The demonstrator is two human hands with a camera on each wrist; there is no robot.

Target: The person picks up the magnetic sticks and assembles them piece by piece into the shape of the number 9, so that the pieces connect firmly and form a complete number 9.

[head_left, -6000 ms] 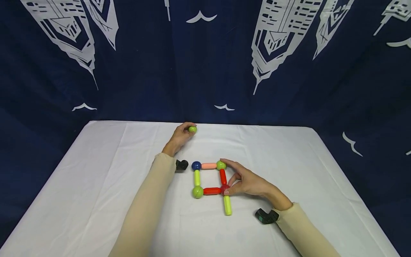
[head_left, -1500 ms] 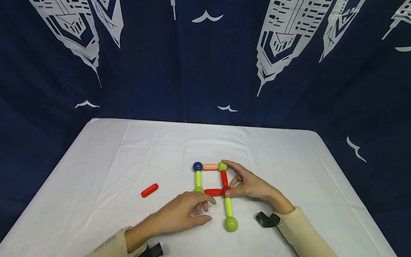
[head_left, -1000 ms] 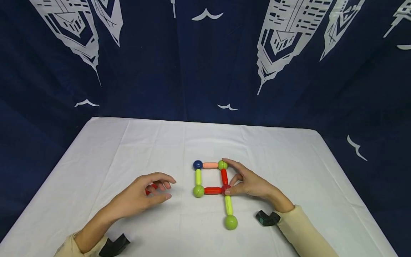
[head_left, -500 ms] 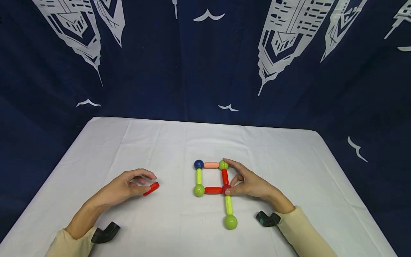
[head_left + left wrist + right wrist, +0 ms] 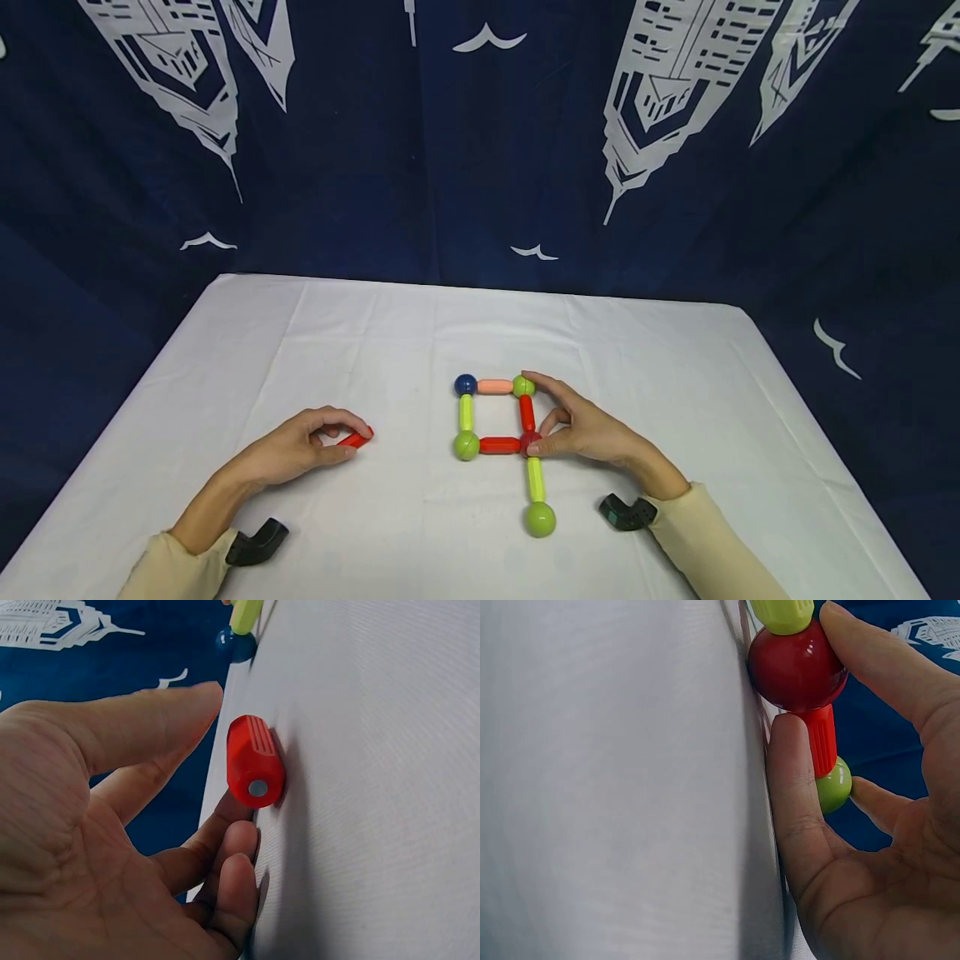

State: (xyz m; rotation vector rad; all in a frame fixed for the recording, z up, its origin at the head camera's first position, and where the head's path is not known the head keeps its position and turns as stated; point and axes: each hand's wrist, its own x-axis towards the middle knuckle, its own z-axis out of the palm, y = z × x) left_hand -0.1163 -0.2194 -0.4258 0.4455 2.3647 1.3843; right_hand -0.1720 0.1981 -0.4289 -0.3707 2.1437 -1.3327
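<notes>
Beside the left part of the table, my left hand (image 5: 300, 442) straddles a loose red magnetic rod (image 5: 356, 440). In the left wrist view the rod lies on the cloth with a gap to the thumb, and a lower finger reaches its side. My right hand (image 5: 596, 429) pinches the red ball (image 5: 798, 666) of a rod-and-ball square, while another finger touches the green ball (image 5: 833, 785). The square has a blue ball (image 5: 466, 384), a second green ball (image 5: 467, 445), a pink rod (image 5: 495, 387), a yellow-green rod (image 5: 467, 413) and red rods (image 5: 498, 446).
From the red ball another yellow-green rod (image 5: 536, 481) extends towards the person, ending in a green ball (image 5: 540, 520). White cloth covers the table (image 5: 450, 550). A dark blue curtain (image 5: 337, 167) with white prints hangs behind it.
A green ball was added to the lower yellow-green rod. My left hand then drew back leftward and lowered its fingers around the loose red rod. My right hand stayed at the square.
</notes>
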